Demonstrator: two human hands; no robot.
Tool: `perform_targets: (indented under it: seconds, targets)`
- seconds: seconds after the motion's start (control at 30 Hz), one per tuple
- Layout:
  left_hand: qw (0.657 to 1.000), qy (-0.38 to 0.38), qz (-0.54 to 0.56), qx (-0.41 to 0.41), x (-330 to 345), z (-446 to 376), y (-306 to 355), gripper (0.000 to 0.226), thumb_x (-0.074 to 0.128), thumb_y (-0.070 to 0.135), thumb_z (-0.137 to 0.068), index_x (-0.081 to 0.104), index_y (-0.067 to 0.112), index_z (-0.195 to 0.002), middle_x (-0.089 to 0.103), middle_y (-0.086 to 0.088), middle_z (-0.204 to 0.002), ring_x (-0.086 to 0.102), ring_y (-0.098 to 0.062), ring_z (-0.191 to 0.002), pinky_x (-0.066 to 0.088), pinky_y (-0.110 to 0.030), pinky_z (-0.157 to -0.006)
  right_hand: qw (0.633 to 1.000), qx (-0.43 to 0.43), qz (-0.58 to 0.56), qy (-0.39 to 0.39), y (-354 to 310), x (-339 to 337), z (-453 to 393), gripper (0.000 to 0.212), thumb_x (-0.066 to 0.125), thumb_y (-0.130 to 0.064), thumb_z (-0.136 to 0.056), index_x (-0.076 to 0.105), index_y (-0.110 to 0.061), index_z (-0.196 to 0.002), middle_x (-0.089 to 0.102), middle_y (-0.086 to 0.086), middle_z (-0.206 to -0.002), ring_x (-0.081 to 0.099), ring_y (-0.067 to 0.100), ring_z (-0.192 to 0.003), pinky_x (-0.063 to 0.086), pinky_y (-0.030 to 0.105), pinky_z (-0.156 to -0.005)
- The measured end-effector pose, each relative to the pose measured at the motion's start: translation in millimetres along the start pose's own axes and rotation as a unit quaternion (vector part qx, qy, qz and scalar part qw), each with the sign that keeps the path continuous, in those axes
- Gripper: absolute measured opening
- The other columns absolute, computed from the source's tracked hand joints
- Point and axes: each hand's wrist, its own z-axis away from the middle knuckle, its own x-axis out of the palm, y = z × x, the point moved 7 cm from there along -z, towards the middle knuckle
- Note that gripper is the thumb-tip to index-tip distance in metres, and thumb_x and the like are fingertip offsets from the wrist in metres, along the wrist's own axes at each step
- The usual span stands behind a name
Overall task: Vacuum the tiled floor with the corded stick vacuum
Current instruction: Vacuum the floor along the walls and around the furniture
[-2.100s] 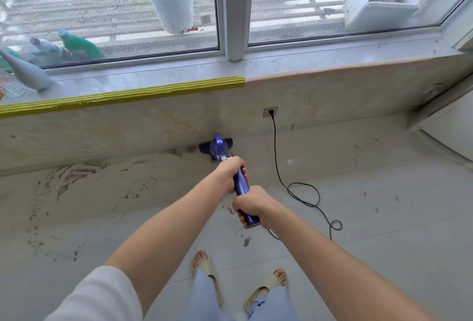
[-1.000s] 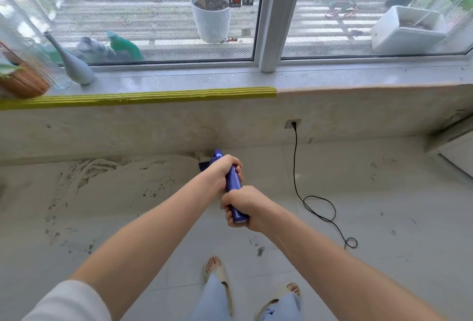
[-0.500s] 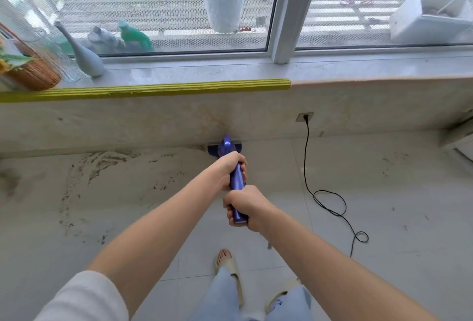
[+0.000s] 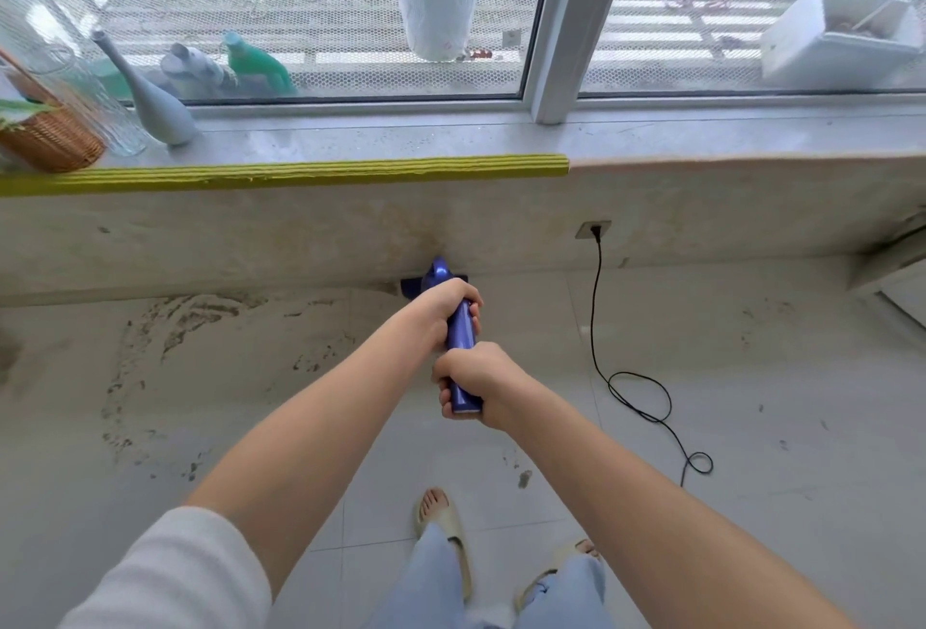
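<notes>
I hold a blue stick vacuum [image 4: 461, 332] out in front of me with both hands. My left hand [image 4: 446, 308] grips the upper shaft and my right hand [image 4: 471, 385] grips the handle end nearest me. The dark floor head [image 4: 412, 286] sits on the pale tiled floor [image 4: 751, 403] against the base of the low wall, mostly hidden behind my left hand. A black cord [image 4: 596, 317] runs from a wall socket [image 4: 593, 229] down to a loop on the tiles at the right. Dark dirt streaks [image 4: 165, 343] cover the floor to the left.
A stone sill with a yellow edge strip [image 4: 300, 172] runs above the wall. On it stand a grey vase [image 4: 150, 102], a glass jar and a wicker basket [image 4: 47, 142]. My feet in slippers [image 4: 446, 528] are below. A step or door frame [image 4: 887, 267] lies far right.
The view has drifted left and the vacuum head has slid left along the wall base, staying pushed against it. Both hands keep the same grip.
</notes>
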Motion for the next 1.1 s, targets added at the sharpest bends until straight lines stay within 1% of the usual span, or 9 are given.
perform_targets:
  seconds: [0.2, 0.27, 0.4, 0.57, 0.67, 0.77, 0.83, 0.93, 1.1]
  targets:
    - [1.000, -0.004, -0.012, 0.004, 3, -1, 2, 0.024, 0.047, 0.003, -0.087, 0.039, 0.012, -0.066, 0.041, 0.002, -0.040, 0.038, -0.008, -0.031, 0.037, -0.013, -0.037, 1.000, -0.002, 0.001, -0.004, -2, -4, 1, 0.017, 0.044, 0.009, -0.084, 0.048, -0.004, -0.093, 0.045, 0.008, -0.062, 0.044, 0.015, -0.048, 0.042, 0.022, -0.040]
    - [1.000, -0.008, -0.011, -0.005, 6, 1, -8, 0.025, 0.047, 0.004, -0.086, 0.038, 0.012, -0.064, 0.041, 0.002, -0.039, 0.038, -0.009, -0.032, 0.037, -0.014, -0.038, 1.000, 0.003, 0.019, -0.001, 6, -7, 5, 0.016, 0.046, 0.008, -0.084, 0.047, -0.004, -0.094, 0.046, 0.008, -0.062, 0.045, 0.015, -0.048, 0.043, 0.023, -0.041]
    - [1.000, -0.010, 0.004, -0.005, 11, 8, -25, 0.025, 0.045, 0.004, -0.085, 0.038, 0.013, -0.063, 0.042, 0.002, -0.044, 0.037, -0.010, -0.042, 0.038, -0.019, -0.044, 0.998, 0.010, 0.060, 0.012, 21, -18, 9, 0.019, 0.047, 0.007, -0.083, 0.047, -0.003, -0.100, 0.048, 0.008, -0.063, 0.046, 0.015, -0.049, 0.044, 0.024, -0.043]
    - [1.000, 0.008, 0.027, -0.003, 9, 19, -49, 0.023, 0.044, 0.003, -0.085, 0.039, 0.012, -0.065, 0.041, 0.002, -0.041, 0.038, -0.010, -0.036, 0.036, -0.017, -0.042, 0.997, 0.006, 0.081, 0.009, 40, -18, 26, 0.017, 0.045, 0.009, -0.084, 0.047, -0.003, -0.096, 0.046, 0.008, -0.062, 0.045, 0.014, -0.048, 0.042, 0.022, -0.042]
    - [1.000, 0.005, 0.024, -0.004, 11, 33, -62, 0.026, 0.046, 0.003, -0.088, 0.041, 0.011, -0.064, 0.041, 0.002, -0.039, 0.038, -0.010, -0.043, 0.036, -0.021, -0.047, 0.998, -0.004, 0.054, -0.015, 52, -19, 42, 0.015, 0.047, 0.009, -0.084, 0.047, -0.006, -0.088, 0.046, 0.008, -0.062, 0.045, 0.013, -0.048, 0.042, 0.022, -0.042]
    - [1.000, -0.001, 0.017, -0.013, 22, 43, -79, 0.023, 0.053, 0.006, -0.088, 0.043, 0.010, -0.068, 0.044, 0.000, -0.044, 0.040, -0.012, -0.049, 0.039, -0.023, -0.048, 0.999, -0.006, 0.000, -0.031, 70, -25, 54, 0.014, 0.047, 0.009, -0.085, 0.046, -0.005, -0.087, 0.043, 0.007, -0.060, 0.042, 0.012, -0.044, 0.040, 0.020, -0.039]
    - [1.000, 0.001, -0.008, -0.013, 34, 44, -89, 0.023, 0.055, 0.007, -0.089, 0.043, 0.010, -0.069, 0.045, -0.001, -0.045, 0.041, -0.013, -0.049, 0.040, -0.023, -0.049, 0.998, -0.003, -0.055, -0.033, 82, -33, 58, 0.015, 0.046, 0.010, -0.085, 0.046, -0.005, -0.088, 0.042, 0.007, -0.059, 0.040, 0.012, -0.040, 0.038, 0.019, -0.038]
    - [0.998, 0.002, -0.057, -0.007, 54, 37, -94, 0.027, 0.052, 0.006, -0.090, 0.041, 0.012, -0.066, 0.045, 0.001, -0.038, 0.042, -0.011, -0.042, 0.041, -0.022, -0.046, 0.993, 0.000, -0.112, -0.029, 92, -48, 54, 0.017, 0.045, 0.011, -0.085, 0.045, -0.006, -0.090, 0.041, 0.006, -0.058, 0.039, 0.010, -0.037, 0.036, 0.018, -0.036]
    - [0.996, 0.018, -0.084, 0.000, 67, 27, -88, 0.023, 0.050, 0.004, -0.090, 0.041, 0.011, -0.069, 0.045, -0.001, -0.053, 0.042, -0.013, -0.048, 0.040, -0.023, -0.047, 0.985, 0.003, -0.168, -0.029, 91, -57, 47, 0.019, 0.044, 0.011, -0.087, 0.043, -0.007, -0.093, 0.040, 0.004, -0.055, 0.038, 0.009, -0.036, 0.034, 0.017, -0.034]
